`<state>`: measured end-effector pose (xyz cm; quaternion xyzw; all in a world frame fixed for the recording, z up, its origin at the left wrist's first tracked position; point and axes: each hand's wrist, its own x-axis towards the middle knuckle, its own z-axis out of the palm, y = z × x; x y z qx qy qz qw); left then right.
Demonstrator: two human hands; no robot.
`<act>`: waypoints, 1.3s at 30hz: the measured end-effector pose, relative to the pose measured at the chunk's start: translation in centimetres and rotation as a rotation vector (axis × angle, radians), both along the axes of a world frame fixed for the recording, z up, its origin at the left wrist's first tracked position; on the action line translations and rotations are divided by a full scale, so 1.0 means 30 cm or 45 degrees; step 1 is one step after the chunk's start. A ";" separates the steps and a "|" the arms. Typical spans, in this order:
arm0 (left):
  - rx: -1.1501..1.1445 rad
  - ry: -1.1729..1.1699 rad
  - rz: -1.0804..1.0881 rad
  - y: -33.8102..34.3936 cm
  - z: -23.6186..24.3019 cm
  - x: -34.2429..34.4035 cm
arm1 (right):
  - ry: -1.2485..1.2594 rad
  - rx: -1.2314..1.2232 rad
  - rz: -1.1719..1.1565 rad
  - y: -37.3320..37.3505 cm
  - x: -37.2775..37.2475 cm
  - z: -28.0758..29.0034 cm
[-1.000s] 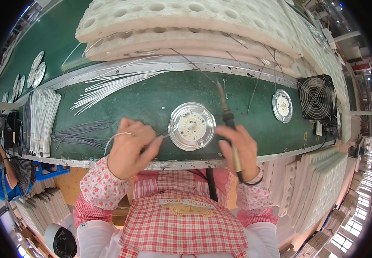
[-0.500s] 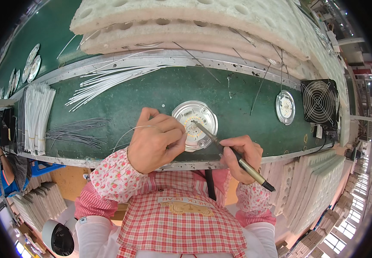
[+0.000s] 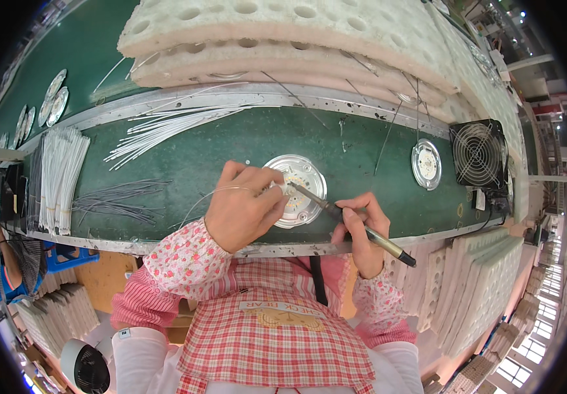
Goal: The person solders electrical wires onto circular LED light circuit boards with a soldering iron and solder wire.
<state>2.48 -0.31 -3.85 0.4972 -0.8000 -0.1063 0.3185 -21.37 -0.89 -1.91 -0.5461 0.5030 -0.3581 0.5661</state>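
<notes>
Two bare hands work at a green table across the middle of the frame. The left hand, at centre, is curled with its fingertips pinched together, gripping one thin, pale wire that arcs out toward the left. The right hand, right of centre, grasps one soldering iron like a pen; its slim dark tip slants up and left over the disc. Whether the tip touches cannot be told.

That one round metal disc lies flat on the table at the centre of the frame, shiny and rimmed, with small yellowish dots in its middle; the left fingers cover its left part. One second disc lies at the right, just beside one black square fan with a ringed wire guard. At least five more discs sit at the upper left.

Two thick white foam boards, rough-edged and pitted with round hollows, are stacked at the top of the frame. A silvery curved edge shows under the lower one, and several thin dark wires poke out from their right part.

White wires make two groups: one dense bundle at the left and one loose spread at the upper left. One pile of grey wires lies below the spread, too many to count.
</notes>
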 end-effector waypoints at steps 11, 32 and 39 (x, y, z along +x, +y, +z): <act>-0.112 -0.418 -0.017 0.029 -0.026 0.051 | -0.150 0.049 -0.186 0.027 -0.029 -0.026; -0.073 0.217 0.348 -0.268 -0.016 0.271 | 0.712 -0.820 0.269 0.127 -0.063 0.018; 0.063 0.352 0.155 -0.110 0.114 0.045 | 0.507 -0.510 -0.246 0.000 0.073 0.019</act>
